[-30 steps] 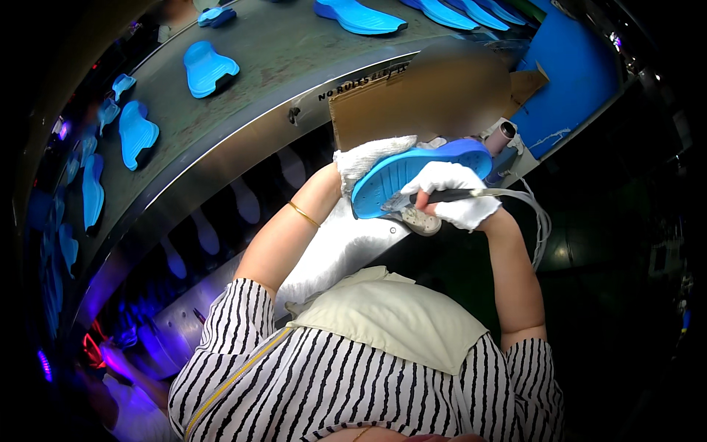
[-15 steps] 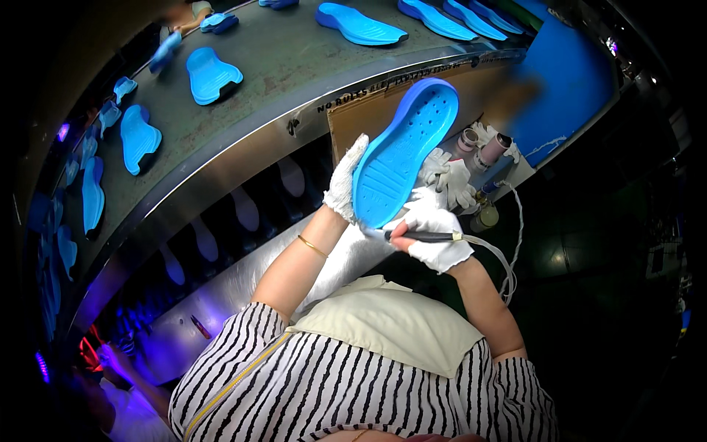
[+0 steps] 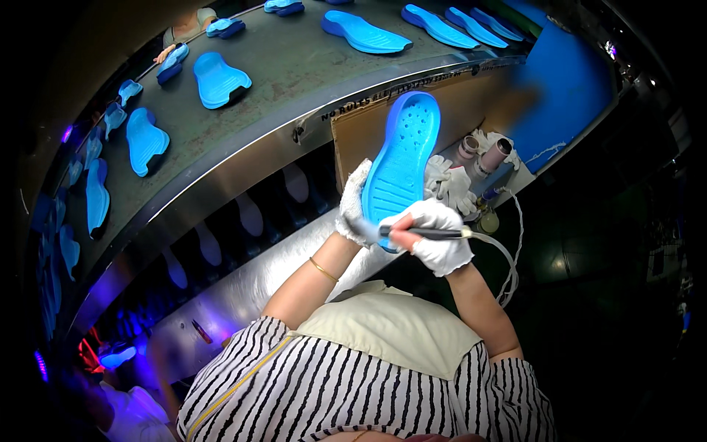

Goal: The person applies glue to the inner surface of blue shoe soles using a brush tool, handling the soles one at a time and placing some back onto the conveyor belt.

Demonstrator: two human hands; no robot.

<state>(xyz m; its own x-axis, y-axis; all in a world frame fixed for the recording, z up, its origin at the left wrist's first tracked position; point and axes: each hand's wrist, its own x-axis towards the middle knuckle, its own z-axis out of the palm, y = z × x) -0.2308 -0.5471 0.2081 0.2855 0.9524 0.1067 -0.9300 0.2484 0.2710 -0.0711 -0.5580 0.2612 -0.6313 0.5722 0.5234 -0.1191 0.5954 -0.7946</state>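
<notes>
A bright blue shoe sole (image 3: 398, 166), with small holes at its upper end and ridges lower down, stands tilted up in front of me. My left hand (image 3: 355, 204), in a white glove, grips it along the left edge near the bottom. In my right hand (image 3: 436, 237), gloved with the fingertips bare, is a black-handled brush (image 3: 434, 233) with a pale hose (image 3: 495, 245) trailing from its back end. The brush's blurred whitish tip lies at the lower left edge of the sole, close to my left fingers. My right hand covers the sole's lower right corner.
A curved conveyor (image 3: 280, 77) carries several more blue soles (image 3: 364, 33). Below its metal edge stands a cardboard sheet (image 3: 353, 136). White gloves (image 3: 453, 188) and pink-white spools (image 3: 495, 156) lie to the right. Another person's arm (image 3: 184, 31) shows at the far left.
The sole has come down and turned more upright, and my left hand has lowered with it. The brush tip has shifted slightly left, onto the sole's lower left edge.
</notes>
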